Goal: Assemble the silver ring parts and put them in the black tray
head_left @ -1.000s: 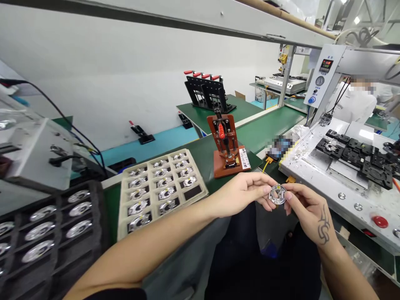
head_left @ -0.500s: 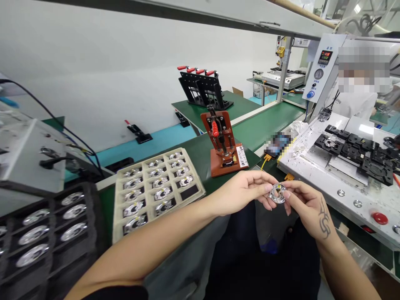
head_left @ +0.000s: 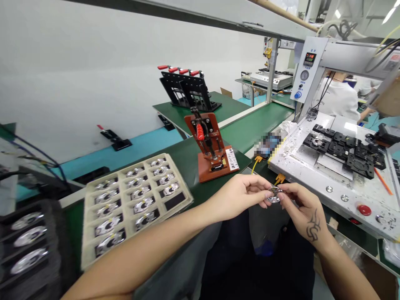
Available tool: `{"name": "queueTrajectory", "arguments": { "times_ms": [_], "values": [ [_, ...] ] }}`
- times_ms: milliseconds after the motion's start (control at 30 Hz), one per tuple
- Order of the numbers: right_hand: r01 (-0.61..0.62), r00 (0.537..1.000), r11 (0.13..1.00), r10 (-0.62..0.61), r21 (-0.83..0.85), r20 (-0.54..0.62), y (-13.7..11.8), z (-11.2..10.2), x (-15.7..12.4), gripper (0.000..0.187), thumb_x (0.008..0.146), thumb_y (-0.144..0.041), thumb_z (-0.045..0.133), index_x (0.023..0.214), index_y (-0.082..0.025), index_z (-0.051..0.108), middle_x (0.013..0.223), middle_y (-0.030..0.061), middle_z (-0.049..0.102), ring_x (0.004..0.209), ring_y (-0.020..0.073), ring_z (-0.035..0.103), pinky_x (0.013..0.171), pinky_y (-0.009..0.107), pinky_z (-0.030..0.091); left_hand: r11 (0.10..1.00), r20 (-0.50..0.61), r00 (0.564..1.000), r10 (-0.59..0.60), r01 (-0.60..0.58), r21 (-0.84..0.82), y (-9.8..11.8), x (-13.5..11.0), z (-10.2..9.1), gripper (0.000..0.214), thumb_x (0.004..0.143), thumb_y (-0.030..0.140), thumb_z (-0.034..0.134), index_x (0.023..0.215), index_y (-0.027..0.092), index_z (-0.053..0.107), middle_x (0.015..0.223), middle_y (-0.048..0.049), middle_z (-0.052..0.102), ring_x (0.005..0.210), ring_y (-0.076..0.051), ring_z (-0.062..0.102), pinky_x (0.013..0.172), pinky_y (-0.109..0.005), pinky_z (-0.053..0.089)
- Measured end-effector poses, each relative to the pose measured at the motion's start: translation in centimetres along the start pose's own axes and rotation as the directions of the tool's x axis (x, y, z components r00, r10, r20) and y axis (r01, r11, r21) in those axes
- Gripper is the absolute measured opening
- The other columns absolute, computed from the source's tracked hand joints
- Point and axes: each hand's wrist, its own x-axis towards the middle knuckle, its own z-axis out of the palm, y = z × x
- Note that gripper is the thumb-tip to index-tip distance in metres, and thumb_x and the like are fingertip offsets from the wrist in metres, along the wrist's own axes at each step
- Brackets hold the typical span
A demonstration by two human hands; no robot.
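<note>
Head camera shows us pinching a small round metal part (head_left: 274,194) between the fingertips of our left hand (head_left: 240,196) and right hand (head_left: 301,212), both equally close, over our lap, near the red toggle-clamp fixture (head_left: 212,154).

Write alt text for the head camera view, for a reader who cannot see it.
The left hand and right hand pinch a small round metal part between them at a green workbench. A cream tray of similar parts lies to the left, and a red-brown clamp jig stands just beyond the hands.
</note>
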Motion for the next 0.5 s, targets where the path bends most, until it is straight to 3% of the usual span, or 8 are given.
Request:
{"name": "queueTrajectory", "arguments": {
  "times_ms": [67, 100, 167, 233, 300, 367, 500],
  "values": [
    [0.045, 0.999, 0.997, -0.046, -0.066, -0.025, 0.1, -0.9, 0.0, 0.012, 0.101, -0.028, 0.072, 0.11, -0.025, 0.08, 0.1, 0.0063, 0.083, 0.084, 0.0213, 0.078, 0.08, 0.035, 0.066, 0.907, -0.013, 0.961, 0.275, -0.255, 0.336, -0.5, 0.8, 0.2, 0.014, 0.105, 0.027, 0.07, 0.109, 0.016, 0.077, 0.097, -0.0092, 0.084, 0.087, -0.022, 0.083, 0.083, -0.034, 0.07],
    [0.033, 0.999, 0.997, -0.035, -0.076, -0.024, 0.1, -1.5, 0.0, 0.013, 0.102, -0.029, 0.072, 0.111, -0.025, 0.08, 0.101, 0.0065, 0.083, 0.084, 0.0213, 0.078, 0.08, 0.036, 0.066, 0.778, 0.026, 0.896, 0.443, -0.399, 0.486, -0.7, 1.3, 0.4, 0.014, 0.106, 0.022, 0.067, 0.112, 0.016, 0.077, 0.103, -0.0103, 0.085, 0.094, -0.023, 0.083, 0.089, -0.035, 0.07],
    [-0.053, 0.998, 0.998, 0.054, -0.045, 0.018, -0.1, -2.7, 0.0, 0.019, 0.102, -0.032, 0.073, 0.117, -0.024, 0.08, 0.096, 0.0059, 0.082, 0.078, 0.0207, 0.078, 0.077, 0.035, 0.067, 0.432, 0.192, 0.685, 0.703, -0.626, 0.649, -1.1, 2.4, 0.7, 0.021, 0.108, 0.015, 0.061, 0.123, 0.014, 0.074, 0.118, -0.0153, 0.083, 0.111, -0.025, 0.081, 0.1, -0.038, 0.069],
    [-0.159, 0.984, 0.987, 0.156, 0.033, 0.085, -0.4, -4.0, -0.1, 0.03, 0.099, -0.035, 0.077, 0.126, -0.023, 0.078, 0.094, 0.0052, 0.082, 0.076, 0.0203, 0.077, 0.074, 0.034, 0.067, 0.148, 0.358, 0.476, 0.803, -0.742, 0.654, -1.3, 3.4, 1.0, 0.03, 0.109, 0.01, 0.054, 0.134, 0.008, 0.069, 0.124, -0.0212, 0.081, 0.122, -0.029, 0.078, 0.106, -0.042, 0.067],
    [-0.221, 0.97, 0.969, 0.207, 0.111, 0.129, -0.7, -5.2, -0.3, 0.044, 0.093, -0.036, 0.085, 0.134, -0.025, 0.076, 0.102, 0.0053, 0.082, 0.081, 0.0203, 0.078, 0.077, 0.034, 0.068, -0.014, 0.468, 0.352, 0.81, -0.788, 0.616, -1.2, 4.3, 1.3, 0.034, 0.108, 0.009, 0.05, 0.138, 0.003, 0.066, 0.126, -0.0252, 0.08, 0.13, -0.033, 0.075, 0.109, -0.045, 0.066],
    [-0.226, 0.97, 0.966, 0.212, 0.123, 0.118, -0.9, -6.0, -0.5, 0.054, 0.088, -0.037, 0.091, 0.138, -0.027, 0.074, 0.113, 0.0058, 0.081, 0.088, 0.0207, 0.077, 0.083, 0.036, 0.068, -0.101, 0.535, 0.284, 0.796, -0.809, 0.58, -0.9, 5.0, 1.5, 0.034, 0.106, 0.008, 0.052, 0.136, -0.001, 0.066, 0.125, -0.0273, 0.08, 0.135, -0.036, 0.071, 0.111, -0.049, 0.066],
    [-0.175, 0.984, 0.984, 0.175, -0.041, 0.02, -0.6, -6.7, -0.7, 0.045, 0.09, -0.04, 0.089, 0.131, -0.026, 0.078, 0.108, 0.0061, 0.08, 0.088, 0.0212, 0.074, 0.084, 0.037, 0.066, -0.184, 0.594, 0.213, 0.776, -0.824, 0.536, -0.4, 6.4, 1.8, 0.029, 0.104, 0.009, 0.058, 0.13, 0.001, 0.069, 0.124, -0.027, 0.081, 0.137, -0.038, 0.069, 0.111, -0.049, 0.066]
  ]
}}
